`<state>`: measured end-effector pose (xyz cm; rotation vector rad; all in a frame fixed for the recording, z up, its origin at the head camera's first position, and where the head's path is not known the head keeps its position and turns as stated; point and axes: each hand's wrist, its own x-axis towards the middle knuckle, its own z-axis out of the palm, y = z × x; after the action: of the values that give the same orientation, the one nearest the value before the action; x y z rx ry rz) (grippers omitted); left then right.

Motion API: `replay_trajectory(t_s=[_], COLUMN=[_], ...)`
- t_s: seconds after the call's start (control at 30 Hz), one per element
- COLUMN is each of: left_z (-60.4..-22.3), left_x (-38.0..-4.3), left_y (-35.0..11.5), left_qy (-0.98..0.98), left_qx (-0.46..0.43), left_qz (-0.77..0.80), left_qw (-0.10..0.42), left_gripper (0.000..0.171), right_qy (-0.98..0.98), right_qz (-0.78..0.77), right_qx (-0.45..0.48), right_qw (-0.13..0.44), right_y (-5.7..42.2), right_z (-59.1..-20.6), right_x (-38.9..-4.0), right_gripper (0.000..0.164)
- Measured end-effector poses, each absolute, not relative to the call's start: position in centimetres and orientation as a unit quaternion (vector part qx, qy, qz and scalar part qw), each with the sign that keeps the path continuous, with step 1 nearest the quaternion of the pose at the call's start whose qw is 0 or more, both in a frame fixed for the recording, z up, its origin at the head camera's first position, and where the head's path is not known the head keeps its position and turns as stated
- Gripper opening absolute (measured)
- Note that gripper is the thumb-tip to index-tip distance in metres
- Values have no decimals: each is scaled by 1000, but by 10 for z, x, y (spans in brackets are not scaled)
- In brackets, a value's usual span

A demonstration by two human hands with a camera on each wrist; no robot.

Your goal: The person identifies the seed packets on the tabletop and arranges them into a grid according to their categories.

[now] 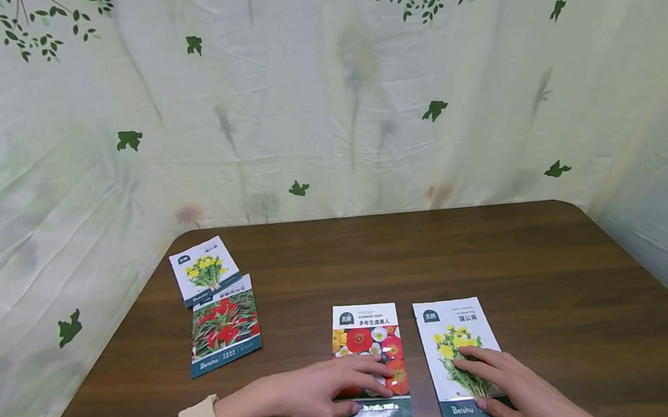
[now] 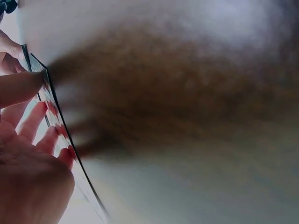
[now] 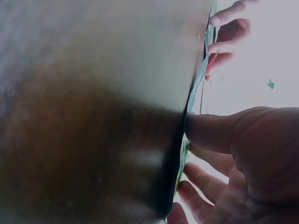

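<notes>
Two seed packets lie side by side near the front of the table. My left hand [image 1: 317, 390] rests across the poppy seed packet [image 1: 367, 316], which shows red, orange and white flowers; its fingers are spread over the picture and the thumb is at the lower band. On the right, my right hand [image 1: 512, 383] touches the dandelion seed packet [image 1: 454, 342], white with yellow flowers, fingertips on the picture and thumb at the bottom edge. The left wrist view shows the left fingertips [image 2: 50, 135] against the packet's face. In the right wrist view, the right thumb [image 3: 205, 133] meets the packet's edge.
At the left of the brown table [image 1: 577, 269] lies a red-flower seed packet [image 1: 226, 326], its top meeting a smaller yellow-flower packet [image 1: 204, 269]. A pale leaf-patterned cloth [image 1: 315, 106] hangs behind the table and along its sides.
</notes>
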<state>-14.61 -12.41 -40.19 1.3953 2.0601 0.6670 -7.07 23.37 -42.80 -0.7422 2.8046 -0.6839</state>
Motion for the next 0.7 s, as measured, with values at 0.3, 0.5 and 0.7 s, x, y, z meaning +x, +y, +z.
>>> replay_trajectory(t_s=[0.3, 0.5, 0.7], left_z=[-404, -402, -402], left_x=[-144, -143, -143], left_y=[-124, -124, -124], left_qy=[773, 775, 776], left_qx=[525, 531, 535], left_qz=[243, 234, 228], left_qw=[259, 251, 244], left_gripper=[50, 51, 51], right_qy=[939, 940, 940], right_qz=[-229, -229, -230], right_qx=[-242, -239, -239], right_qw=[86, 86, 87], right_y=[233, 234, 234], right_z=[-428, -428, -427], right_x=[-70, -70, -70], right_gripper=[60, 61, 61])
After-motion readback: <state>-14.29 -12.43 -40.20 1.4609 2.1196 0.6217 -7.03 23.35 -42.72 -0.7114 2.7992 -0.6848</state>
